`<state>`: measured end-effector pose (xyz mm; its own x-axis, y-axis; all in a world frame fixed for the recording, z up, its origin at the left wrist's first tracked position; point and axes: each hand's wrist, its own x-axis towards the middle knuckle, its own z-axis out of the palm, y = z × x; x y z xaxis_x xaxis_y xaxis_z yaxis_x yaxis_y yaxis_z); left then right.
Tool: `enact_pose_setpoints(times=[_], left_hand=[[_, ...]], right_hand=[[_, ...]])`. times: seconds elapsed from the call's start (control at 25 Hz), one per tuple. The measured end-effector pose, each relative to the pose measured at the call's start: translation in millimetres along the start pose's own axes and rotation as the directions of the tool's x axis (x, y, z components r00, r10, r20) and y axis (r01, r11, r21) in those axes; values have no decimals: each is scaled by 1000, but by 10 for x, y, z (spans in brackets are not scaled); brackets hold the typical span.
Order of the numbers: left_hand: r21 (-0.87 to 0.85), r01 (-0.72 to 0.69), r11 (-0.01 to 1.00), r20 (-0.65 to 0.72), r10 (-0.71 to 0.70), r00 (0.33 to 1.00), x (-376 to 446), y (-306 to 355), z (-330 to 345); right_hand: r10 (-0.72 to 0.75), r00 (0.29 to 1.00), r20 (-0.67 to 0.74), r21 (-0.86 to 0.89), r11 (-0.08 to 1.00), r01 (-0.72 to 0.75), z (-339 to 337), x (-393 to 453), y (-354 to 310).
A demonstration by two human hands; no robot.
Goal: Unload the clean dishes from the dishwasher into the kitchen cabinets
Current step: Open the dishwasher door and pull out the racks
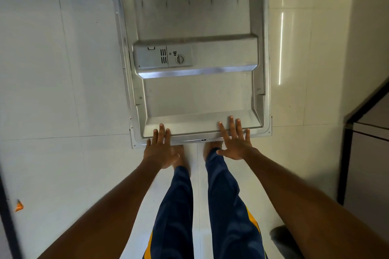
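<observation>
The dishwasher door (193,94) lies folded down flat in front of me, its steel inner face up, with the grey detergent dispenser (163,57) in its middle. My left hand (161,147) rests on the door's near edge at the left, fingers straight and laid on the metal. My right hand (234,141) lies on the same edge at the right, fingers straight and spread. Neither hand holds anything. The racks and dishes are out of view beyond the top of the frame.
Pale floor tiles (63,69) surround the door on both sides. My legs in dark blue trousers (179,206) and bare feet stand right at the door's near edge. A dark-framed cabinet (357,153) stands at the right. A small orange object (19,206) lies at the left.
</observation>
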<state>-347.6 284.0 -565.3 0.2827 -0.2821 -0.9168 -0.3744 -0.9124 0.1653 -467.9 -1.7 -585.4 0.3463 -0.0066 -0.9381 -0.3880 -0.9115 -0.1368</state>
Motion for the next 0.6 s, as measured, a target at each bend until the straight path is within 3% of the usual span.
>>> enact_pose_setpoints(times=[0.4,0.52,0.6], left_hand=[[-26,20,999,56,-18,998,398,-116,-168],[6,32,999,-43,-31,999,362,-100,-36],[0,32,999,-115,-32,993,249,-89,-36]], right_hand=[[28,998,59,29,999,-30,-156,245,-47],[49,999,18,20,999,-49,-169,206,-67],[56,995,-83,41,998,-53,-207,141,-121]])
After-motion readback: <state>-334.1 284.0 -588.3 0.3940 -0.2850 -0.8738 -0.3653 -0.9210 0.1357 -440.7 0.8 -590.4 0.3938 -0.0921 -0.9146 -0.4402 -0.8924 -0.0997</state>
